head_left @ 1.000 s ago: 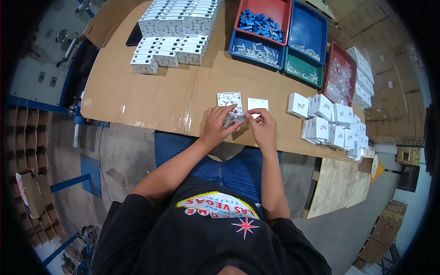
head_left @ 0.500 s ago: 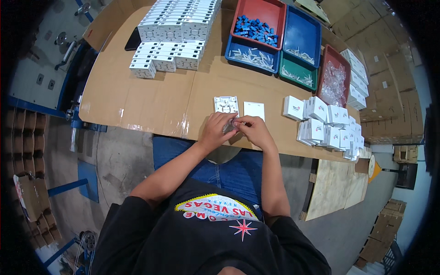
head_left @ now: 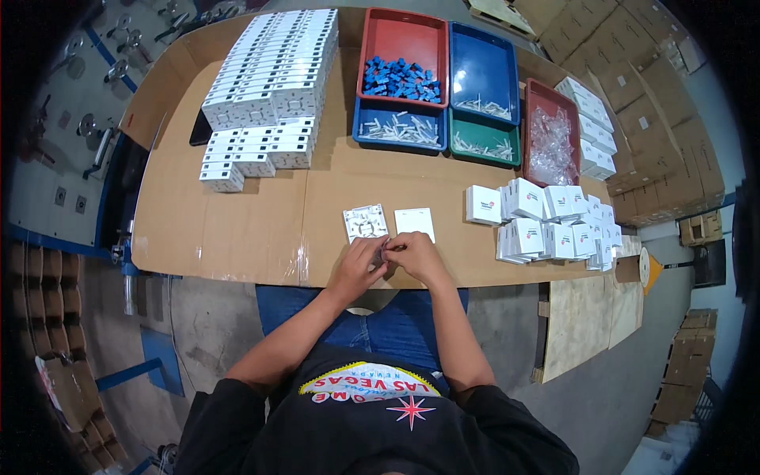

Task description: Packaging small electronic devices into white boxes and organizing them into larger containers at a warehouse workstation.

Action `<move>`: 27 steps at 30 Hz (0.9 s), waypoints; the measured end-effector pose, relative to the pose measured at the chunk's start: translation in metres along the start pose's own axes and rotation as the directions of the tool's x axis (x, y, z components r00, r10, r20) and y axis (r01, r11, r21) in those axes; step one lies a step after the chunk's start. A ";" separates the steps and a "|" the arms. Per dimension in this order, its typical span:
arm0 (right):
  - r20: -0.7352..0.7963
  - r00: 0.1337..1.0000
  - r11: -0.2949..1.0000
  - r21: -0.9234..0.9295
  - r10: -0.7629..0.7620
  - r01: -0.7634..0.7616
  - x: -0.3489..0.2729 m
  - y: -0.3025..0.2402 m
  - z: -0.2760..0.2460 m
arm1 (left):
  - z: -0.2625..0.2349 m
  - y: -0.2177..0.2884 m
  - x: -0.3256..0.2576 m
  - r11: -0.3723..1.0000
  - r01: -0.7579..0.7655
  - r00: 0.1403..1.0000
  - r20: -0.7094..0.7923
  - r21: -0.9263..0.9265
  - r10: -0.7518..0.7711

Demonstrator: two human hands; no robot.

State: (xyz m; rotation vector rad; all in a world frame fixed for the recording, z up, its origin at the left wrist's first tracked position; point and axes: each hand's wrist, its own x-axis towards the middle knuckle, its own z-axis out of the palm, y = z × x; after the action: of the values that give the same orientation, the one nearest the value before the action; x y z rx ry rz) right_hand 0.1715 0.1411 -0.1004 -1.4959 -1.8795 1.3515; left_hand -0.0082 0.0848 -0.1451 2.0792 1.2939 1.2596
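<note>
My left hand (head_left: 358,266) and my right hand (head_left: 415,257) meet just inside the near edge of the table. Their fingers are closed on a small see-through piece that looks like a clear plastic bag (head_left: 381,255), mostly hidden by the fingers. Right beyond my left fingertips lies a white square frame (head_left: 365,222), its moulded inner side up. A plain white square plate (head_left: 415,222) rests flat beside it, beyond my right hand.
Stacked white frames (head_left: 265,103) stand at the far left, a dark phone-like object (head_left: 201,129) beside them. Trays hold blue connectors (head_left: 401,81), white pins or plugs (head_left: 400,129) and clear plastic bags (head_left: 552,142). White packets (head_left: 526,237) are piled at right.
The view has shifted, so the table sits lower in the picture. Both hands stay together at the same spot by the frame, fingers still on the small clear piece.
</note>
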 end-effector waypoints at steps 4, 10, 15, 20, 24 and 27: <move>-0.006 1.000 0.999 0.042 -0.013 0.013 0.005 0.005 0.002 | -0.004 0.003 0.003 0.998 0.057 0.997 0.056 -0.016 -0.056; 0.085 0.992 0.992 -0.065 -0.098 0.104 0.007 0.017 0.004 | -0.006 0.006 0.005 0.996 0.089 0.993 0.085 -0.027 -0.087; 0.120 0.970 0.977 0.035 -0.211 0.208 0.000 0.014 0.006 | -0.002 0.002 0.003 0.997 0.072 0.996 0.044 -0.013 -0.071; 0.115 0.972 0.947 0.276 -0.204 0.166 -0.005 0.014 0.001 | -0.006 0.003 -0.002 0.999 0.047 0.999 0.000 0.019 -0.047; 0.110 0.975 0.925 0.351 -0.194 0.145 -0.007 0.015 -0.009 | -0.005 0.003 -0.004 0.995 0.097 0.993 -0.069 0.035 -0.094; 0.088 0.984 0.941 0.316 -0.155 0.119 -0.006 0.009 -0.011 | -0.003 -0.001 -0.002 0.994 0.109 0.991 -0.075 0.001 -0.108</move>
State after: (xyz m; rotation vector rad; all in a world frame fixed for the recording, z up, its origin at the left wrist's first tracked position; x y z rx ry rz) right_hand 0.1870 0.1402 -0.1015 -1.1340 -1.7017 1.6046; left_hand -0.0115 0.0837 -0.1453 1.9529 1.4237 1.2993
